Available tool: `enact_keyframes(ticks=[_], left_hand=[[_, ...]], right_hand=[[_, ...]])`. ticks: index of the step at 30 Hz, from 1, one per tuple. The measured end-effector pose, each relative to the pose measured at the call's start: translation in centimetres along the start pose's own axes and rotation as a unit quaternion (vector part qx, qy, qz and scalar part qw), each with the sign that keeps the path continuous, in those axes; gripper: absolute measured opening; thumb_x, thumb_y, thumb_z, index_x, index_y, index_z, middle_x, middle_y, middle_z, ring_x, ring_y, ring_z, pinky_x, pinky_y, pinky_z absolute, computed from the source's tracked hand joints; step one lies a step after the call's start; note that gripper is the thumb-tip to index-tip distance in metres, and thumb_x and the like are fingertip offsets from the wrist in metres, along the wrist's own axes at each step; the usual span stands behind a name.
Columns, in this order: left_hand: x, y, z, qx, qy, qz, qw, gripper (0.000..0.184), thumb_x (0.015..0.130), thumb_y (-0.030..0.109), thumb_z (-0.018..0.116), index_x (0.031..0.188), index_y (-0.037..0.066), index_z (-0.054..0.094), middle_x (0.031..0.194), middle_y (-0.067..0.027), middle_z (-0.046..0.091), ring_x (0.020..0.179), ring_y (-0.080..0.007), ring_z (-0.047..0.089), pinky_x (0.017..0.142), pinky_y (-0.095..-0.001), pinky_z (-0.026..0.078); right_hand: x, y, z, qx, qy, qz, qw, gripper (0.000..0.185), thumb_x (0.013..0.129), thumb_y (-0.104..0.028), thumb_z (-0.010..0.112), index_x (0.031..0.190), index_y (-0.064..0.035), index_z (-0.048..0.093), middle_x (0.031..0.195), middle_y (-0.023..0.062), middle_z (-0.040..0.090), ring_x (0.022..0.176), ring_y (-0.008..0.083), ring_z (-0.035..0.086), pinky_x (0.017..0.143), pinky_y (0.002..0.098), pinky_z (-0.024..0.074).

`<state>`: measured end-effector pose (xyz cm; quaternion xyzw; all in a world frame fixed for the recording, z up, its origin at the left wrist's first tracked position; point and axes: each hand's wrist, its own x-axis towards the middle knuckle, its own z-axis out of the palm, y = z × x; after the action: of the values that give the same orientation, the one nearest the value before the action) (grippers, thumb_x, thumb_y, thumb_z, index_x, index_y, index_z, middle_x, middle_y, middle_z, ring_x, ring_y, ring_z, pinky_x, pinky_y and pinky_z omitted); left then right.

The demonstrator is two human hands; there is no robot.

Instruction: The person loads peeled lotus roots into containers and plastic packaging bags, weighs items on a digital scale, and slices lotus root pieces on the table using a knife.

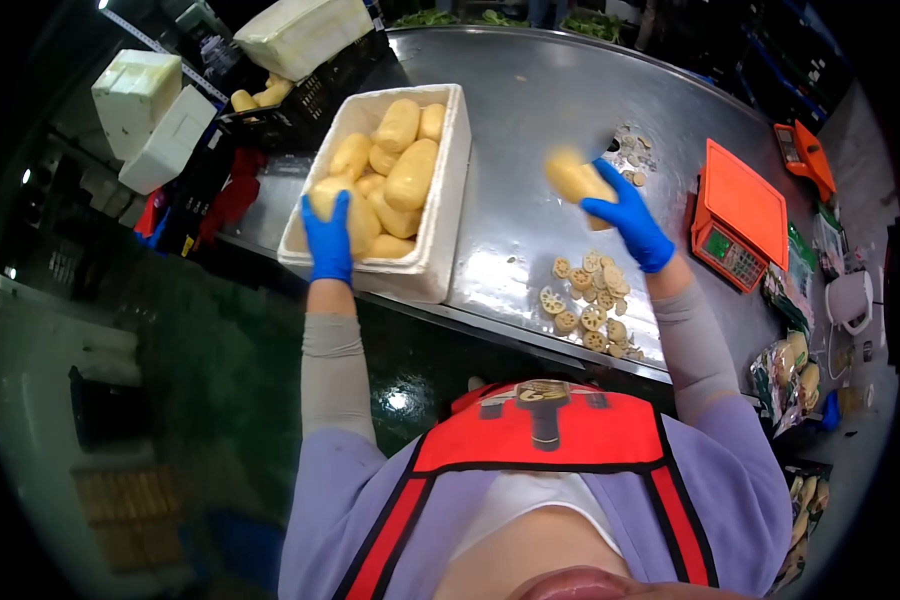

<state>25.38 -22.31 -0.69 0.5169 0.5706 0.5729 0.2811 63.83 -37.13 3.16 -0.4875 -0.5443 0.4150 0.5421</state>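
My left hand [329, 238], in a blue glove, has its fingers spread around a lotus root [362, 222] at the near left corner of a white foam box [448, 215]. Several more pale yellow lotus roots [410, 175] are heaped in that box. Over the steel table [505, 110], my gloved right hand [630, 218] grips another lotus root [573, 177], tilted and smeared by motion. Below it on the table lies a pile of cut lotus root ends [595, 300] with round holes. Smaller scraps [635, 152] lie beyond the right hand.
An orange scale [740, 205] stands at the table's right, with a second orange scale [805, 155] behind it. Bagged produce [785, 375] lines the right side. At the back left, a black crate [295, 110] holds lotus roots under a foam block [303, 35].
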Motion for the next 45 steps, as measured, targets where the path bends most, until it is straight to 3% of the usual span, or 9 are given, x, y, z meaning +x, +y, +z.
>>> enact_keyframes(ticks=[4,9,17,21,25,31,34,36,45], left_hand=[[0.0,-1.4,1.3,0.126,-0.098,0.122,0.98,0.081,0.074,0.036,0.069,0.132,-0.004,0.029,0.122,-0.0273,0.046,0.113,-0.0379,0.045,0.094,-0.0394,0.037],[-1.4,0.4,-0.8,0.252,-0.181,0.141,0.94,0.079,0.078,0.039,0.063,0.133,-0.004,0.027,0.122,-0.0303,0.043,0.112,-0.0418,0.043,0.095,-0.0423,0.035],[-5.9,-2.0,-8.2,0.133,-0.036,0.225,0.965,0.066,0.083,0.029,0.061,0.131,-0.005,0.031,0.13,-0.0227,0.039,0.119,-0.033,0.039,0.1,-0.0385,0.03],[-9.2,-10.0,-9.2,-0.122,0.084,-0.137,0.979,0.065,0.085,0.032,0.057,0.134,0.0,0.027,0.134,-0.0172,0.035,0.119,-0.0311,0.038,0.1,-0.0392,0.031],[-10.9,-14.4,-9.1,-0.332,-0.07,-0.491,0.803,0.068,0.083,0.055,0.05,0.133,0.013,0.032,0.132,-0.0106,0.038,0.117,-0.0258,0.04,0.097,-0.042,0.03],[-10.6,-14.4,-6.0,-0.441,-0.069,-0.549,0.707,0.066,0.082,0.064,0.039,0.123,0.013,0.041,0.124,-0.01,0.044,0.11,-0.0278,0.043,0.093,-0.0414,0.033],[-10.3,-14.2,-5.2,-0.501,0.009,-0.575,0.647,0.052,0.086,0.058,0.037,0.11,0.014,0.051,0.108,-0.0099,0.053,0.102,-0.0306,0.047,0.095,-0.0453,0.035],[-10.6,-14.7,-4.9,-0.507,-0.001,-0.554,0.66,0.075,0.08,0.068,0.038,0.128,0.01,0.038,0.128,-0.0104,0.042,0.111,-0.028,0.043,0.095,-0.0436,0.036],[-10.2,-12.5,-4.9,-0.543,0.019,-0.537,0.646,0.055,0.081,0.059,0.047,0.112,0.014,0.048,0.106,-0.01,0.051,0.101,-0.0283,0.049,0.088,-0.0488,0.043]], right_hand=[[4.3,-1.6,8.9,0.044,-0.068,0.01,0.997,0.076,0.074,-0.024,0.067,0.137,-0.0043,0.028,0.131,0.0124,0.041,0.119,0.0211,0.041,0.1,0.0299,0.0304],[11.2,-0.6,16.7,0.03,-0.068,-0.037,0.997,0.078,0.073,-0.025,0.069,0.137,-0.0041,0.029,0.131,0.0132,0.041,0.118,0.0218,0.042,0.098,0.0292,0.0325],[20.3,4.0,25.2,-0.257,-0.053,-0.173,0.949,0.078,0.071,-0.034,0.071,0.134,-0.0085,0.034,0.131,0.0234,0.039,0.121,0.033,0.039,0.101,0.0343,0.0308],[22.2,5.4,26.5,-0.347,-0.085,-0.133,0.924,0.067,0.073,-0.037,0.065,0.13,-0.0113,0.04,0.133,0.0183,0.039,0.121,0.0338,0.038,0.099,0.0368,0.0334],[26.2,7.6,22.5,-0.283,-0.037,-0.223,0.932,0.055,0.074,-0.033,0.066,0.121,-0.0095,0.049,0.122,0.0142,0.05,0.113,0.0322,0.046,0.095,0.036,0.0379],[32.3,13.8,11.0,-0.357,0.183,-0.065,0.914,0.062,0.073,-0.033,0.068,0.125,-0.0073,0.046,0.125,0.0168,0.049,0.111,0.0303,0.049,0.094,0.0352,0.0389],[34.4,17.3,8.6,-0.233,0.198,0.002,0.952,0.067,0.076,-0.038,0.065,0.131,-0.0075,0.041,0.129,0.0155,0.045,0.114,0.0267,0.048,0.096,0.0334,0.0361],[34.2,15.4,8.5,-0.053,0.086,0.115,0.988,0.072,0.08,-0.053,0.054,0.134,-0.0082,0.036,0.135,0.0113,0.039,0.119,0.0261,0.042,0.098,0.0349,0.0341],[35.8,18.0,11.4,0.357,0.078,0.237,0.9,0.065,0.082,-0.058,0.046,0.111,-0.0003,0.054,0.106,0.0137,0.06,0.096,0.0253,0.057,0.087,0.0356,0.0445]])
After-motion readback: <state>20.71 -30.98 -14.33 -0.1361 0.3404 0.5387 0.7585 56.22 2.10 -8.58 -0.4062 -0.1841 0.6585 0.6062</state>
